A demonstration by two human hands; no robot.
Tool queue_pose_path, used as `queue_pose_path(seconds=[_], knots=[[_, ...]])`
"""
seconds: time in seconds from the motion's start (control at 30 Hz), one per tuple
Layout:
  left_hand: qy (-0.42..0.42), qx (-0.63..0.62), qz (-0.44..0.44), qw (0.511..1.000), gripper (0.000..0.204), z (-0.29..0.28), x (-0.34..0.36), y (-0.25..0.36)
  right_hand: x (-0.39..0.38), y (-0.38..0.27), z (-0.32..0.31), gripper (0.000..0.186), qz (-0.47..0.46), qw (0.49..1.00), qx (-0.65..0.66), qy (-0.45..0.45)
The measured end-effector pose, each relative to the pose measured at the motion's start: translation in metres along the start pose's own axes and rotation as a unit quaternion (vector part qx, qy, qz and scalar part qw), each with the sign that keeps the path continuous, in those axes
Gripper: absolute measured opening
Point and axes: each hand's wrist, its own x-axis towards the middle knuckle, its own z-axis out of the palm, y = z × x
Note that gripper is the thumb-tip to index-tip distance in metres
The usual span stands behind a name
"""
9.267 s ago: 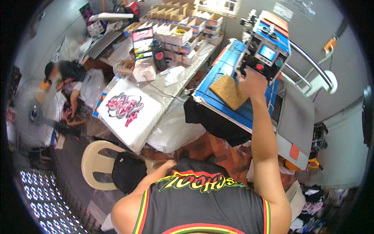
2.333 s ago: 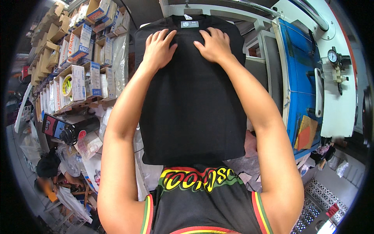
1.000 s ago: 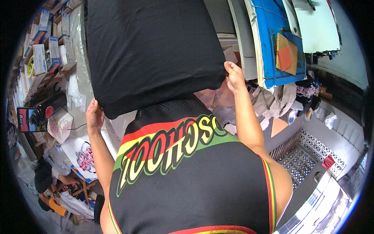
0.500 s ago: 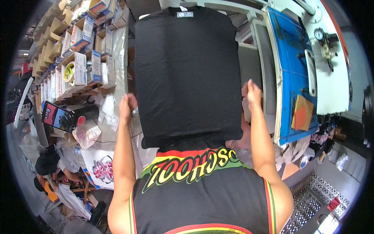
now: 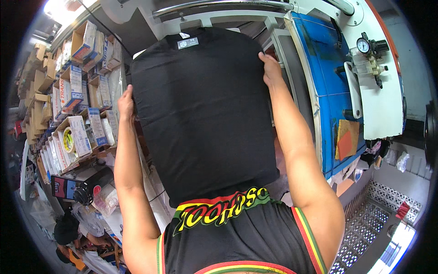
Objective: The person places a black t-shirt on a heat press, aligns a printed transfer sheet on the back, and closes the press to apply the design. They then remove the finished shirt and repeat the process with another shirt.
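A black T-shirt (image 5: 205,118) is spread flat over a board, its neckline with a small grey label at the far end and its near end close to my body. My left hand (image 5: 125,104) is closed at the left edge of the shirt, with the thumb pointing away from me. At the right edge, near the shoulder, my right hand (image 5: 272,71) pinches the cloth. The undersides of both hands, and some fingers, are hidden along the shirt's sides. A pale corner of the board shows beside the left shoulder.
Open cardboard boxes (image 5: 73,91) crowd a shelf on the left, above a phone (image 5: 66,187). To the right stands a blue-covered machine part (image 5: 335,86) with a pressure gauge (image 5: 363,44). A metal bar (image 5: 223,5) crosses the far end. Another person (image 5: 68,230) is at lower left.
Both hands have moved away from me along the shirt's sides, from beside its middle up to its edges. My view has shifted, so the shirt appears lower and slightly tilted.
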Motion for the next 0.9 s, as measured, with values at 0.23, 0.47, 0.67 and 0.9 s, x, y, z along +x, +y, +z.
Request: queue_pose_path(seconds=[0.23,0.47,0.67,0.9], knots=[[0.11,0.07,0.193,0.972,0.03,-0.03,0.003,0.003,-0.009,-0.002,0.026,0.035,-0.145,0.96,-0.214,0.112],[0.128,0.026,0.216,0.968,0.027,-0.009,0.006,0.004,-0.011,-0.018,0.008,0.038,-0.095,0.982,-0.147,0.067],[0.19,0.123,0.193,0.955,0.032,-0.001,0.005,0.0,0.006,0.0,0.002,0.038,-0.111,0.968,-0.208,0.082],[0.174,0.252,0.075,0.949,0.039,-0.023,0.038,-0.033,0.001,-0.007,0.009,0.046,0.05,0.966,-0.254,-0.021]])
